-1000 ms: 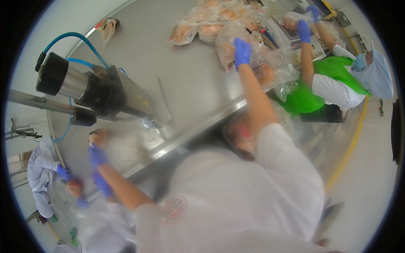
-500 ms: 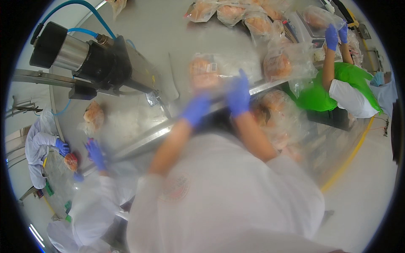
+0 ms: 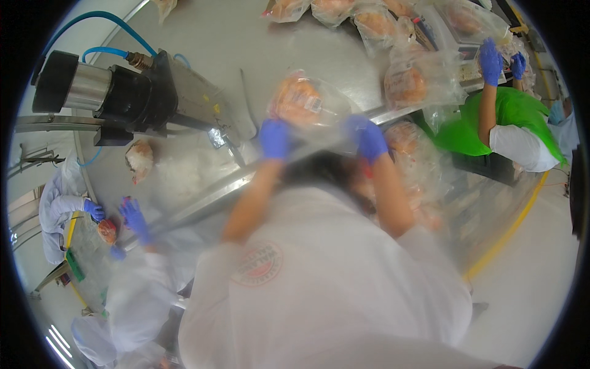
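A clear bag with orange-pink poultry (image 3: 295, 98) and a pale label lies at the near edge of the steel table (image 3: 212, 58) in front of me. My blue-gloved left hand (image 3: 275, 138) is closed on the bag's lower left. My blue-gloved right hand (image 3: 369, 138), smeared by motion, grips the loose plastic at the bag's right end. A black and steel pneumatic machine (image 3: 129, 89) with blue hoses stands to the left of the bag. Another bagged bird (image 3: 405, 86) lies to the right, beside my right hand.
More bagged birds (image 3: 375, 27) are heaped at the back. A co-worker in green (image 3: 510, 111) handles items on the right. Co-workers in white (image 3: 135, 295) work on the left, near a loose bagged piece (image 3: 140, 160). More bags (image 3: 405, 172) sit below the table's steel edge on my right.
My right hand has come down from the pile at the back, and a bag now lies at the near edge. My left hand has moved right and up to it.
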The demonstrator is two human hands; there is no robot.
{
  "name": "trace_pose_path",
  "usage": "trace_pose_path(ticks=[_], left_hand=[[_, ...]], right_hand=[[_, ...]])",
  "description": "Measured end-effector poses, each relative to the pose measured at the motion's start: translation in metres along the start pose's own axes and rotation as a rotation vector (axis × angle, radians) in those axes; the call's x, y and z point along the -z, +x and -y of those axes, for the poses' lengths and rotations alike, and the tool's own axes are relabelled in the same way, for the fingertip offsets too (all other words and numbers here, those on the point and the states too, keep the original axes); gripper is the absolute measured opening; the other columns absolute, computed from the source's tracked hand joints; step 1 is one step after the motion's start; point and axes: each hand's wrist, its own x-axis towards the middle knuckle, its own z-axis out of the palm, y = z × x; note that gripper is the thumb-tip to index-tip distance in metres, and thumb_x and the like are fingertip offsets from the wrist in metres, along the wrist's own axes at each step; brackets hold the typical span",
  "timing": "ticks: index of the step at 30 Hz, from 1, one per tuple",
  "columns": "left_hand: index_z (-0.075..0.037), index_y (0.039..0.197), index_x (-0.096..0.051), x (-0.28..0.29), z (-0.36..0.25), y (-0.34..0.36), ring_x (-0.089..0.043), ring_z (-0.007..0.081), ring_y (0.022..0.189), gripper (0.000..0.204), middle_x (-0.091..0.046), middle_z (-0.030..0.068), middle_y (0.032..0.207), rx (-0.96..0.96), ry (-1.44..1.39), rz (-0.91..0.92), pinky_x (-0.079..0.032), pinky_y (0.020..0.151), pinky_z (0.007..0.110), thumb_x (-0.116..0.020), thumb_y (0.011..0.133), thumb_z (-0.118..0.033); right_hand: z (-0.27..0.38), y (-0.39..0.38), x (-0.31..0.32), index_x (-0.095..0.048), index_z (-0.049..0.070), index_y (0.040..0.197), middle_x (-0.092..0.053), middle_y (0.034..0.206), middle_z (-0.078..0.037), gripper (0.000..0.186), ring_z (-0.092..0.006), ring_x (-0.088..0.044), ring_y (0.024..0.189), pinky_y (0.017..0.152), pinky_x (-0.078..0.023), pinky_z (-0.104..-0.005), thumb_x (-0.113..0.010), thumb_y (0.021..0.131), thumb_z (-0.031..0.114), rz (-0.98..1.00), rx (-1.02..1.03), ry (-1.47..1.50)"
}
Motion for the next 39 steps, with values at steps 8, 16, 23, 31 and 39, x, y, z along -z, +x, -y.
trace_pose_path(ticks=[8,16,23,31,39], left_hand=[[-0.001,0.089,-0.061,-0.002,-0.007,0.004,-0.062,0.0277,0.072,0.025,-0.062,0.0171,0.083,0.091,0.043,0.263,-0.049,0.069,0.036,-0.054,0.085,-0.024],[-0.012,0.113,-0.048,-0.050,0.026,-0.023,-0.055,0.0189,0.093,0.034,-0.055,0.0072,0.107,0.465,-1.189,0.390,-0.047,0.078,0.033,-0.053,0.089,-0.035],[-0.003,0.114,-0.049,-0.059,0.037,-0.044,-0.053,0.0254,0.100,0.039,-0.053,0.0158,0.112,0.389,-0.892,0.299,-0.043,0.087,0.035,-0.046,0.090,-0.033],[0.002,0.115,-0.047,-0.037,0.025,-0.047,-0.050,0.0380,0.105,0.038,-0.052,0.0254,0.113,0.312,-0.660,0.343,-0.040,0.090,0.041,-0.039,0.092,-0.026],[0.005,0.101,-0.057,-0.003,-0.018,-0.041,-0.055,0.0315,0.085,0.051,-0.058,0.0213,0.091,0.392,-0.384,0.398,-0.042,0.080,0.037,-0.036,0.092,-0.041]], right_hand=[[-0.014,-0.001,-0.050,-0.041,0.003,0.128,-0.054,0.114,-0.009,0.051,-0.0156,-0.055,0.096,0.082,-0.047,-0.0263,-0.060,0.083,0.018,0.071,0.529,-0.536],[0.019,-0.030,-0.062,-0.061,0.006,0.107,-0.060,0.098,-0.007,0.029,-0.0094,-0.055,0.086,0.077,-0.046,-0.0241,-0.065,0.081,0.019,-0.121,-0.084,-0.185],[0.039,-0.083,-0.118,-0.060,0.005,0.110,-0.063,0.091,-0.013,0.027,-0.0269,-0.060,0.090,0.084,-0.045,-0.0330,-0.054,0.085,0.005,0.319,0.906,-0.869],[0.027,-0.051,-0.115,-0.050,0.006,0.120,-0.057,0.104,-0.022,0.039,-0.0398,-0.050,0.104,0.088,-0.042,-0.0423,-0.054,0.082,0.015,0.232,0.200,-1.156],[-0.007,-0.024,-0.120,-0.037,0.000,0.129,-0.055,0.109,-0.021,0.056,-0.0360,-0.052,0.103,0.091,-0.040,-0.0405,-0.058,0.078,0.009,-0.064,0.779,-0.928]])
